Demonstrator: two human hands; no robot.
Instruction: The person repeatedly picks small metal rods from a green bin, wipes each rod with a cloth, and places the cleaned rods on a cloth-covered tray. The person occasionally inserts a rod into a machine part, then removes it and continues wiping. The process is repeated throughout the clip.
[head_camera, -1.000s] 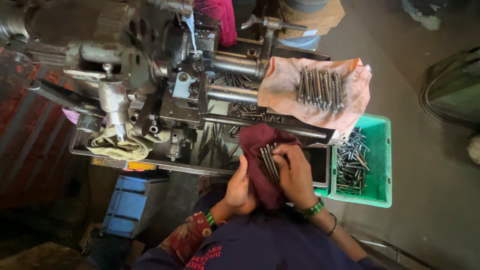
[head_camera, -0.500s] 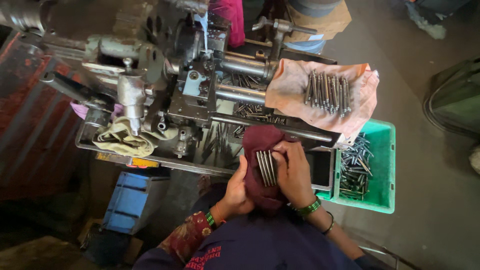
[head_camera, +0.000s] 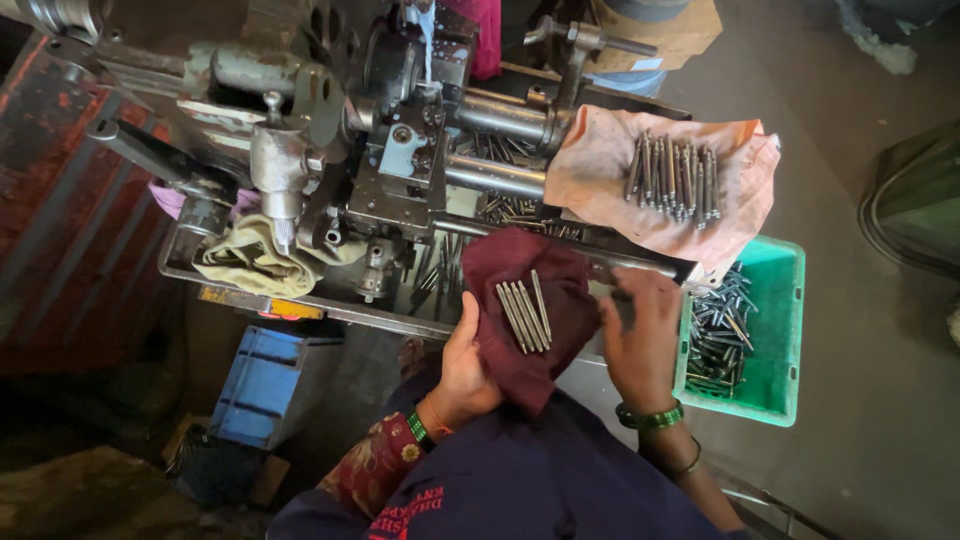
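My left hand cups a dark maroon cloth from below, and several thin metal pins lie side by side on top of it. My right hand is just to the right of the cloth, fingers reaching toward the machine tray's edge, holding nothing that I can see. A pale orange cloth with a row of several more pins is spread over the machine's right end.
A greasy lathe-like machine fills the top, with a yellowish rag at its left. A green plastic crate of metal pins stands at the right. A blue crate sits on the floor below left.
My right hand has lifted off the maroon cloth and moved to the right, which uncovers the pins lying on it. The left hand still holds the cloth.
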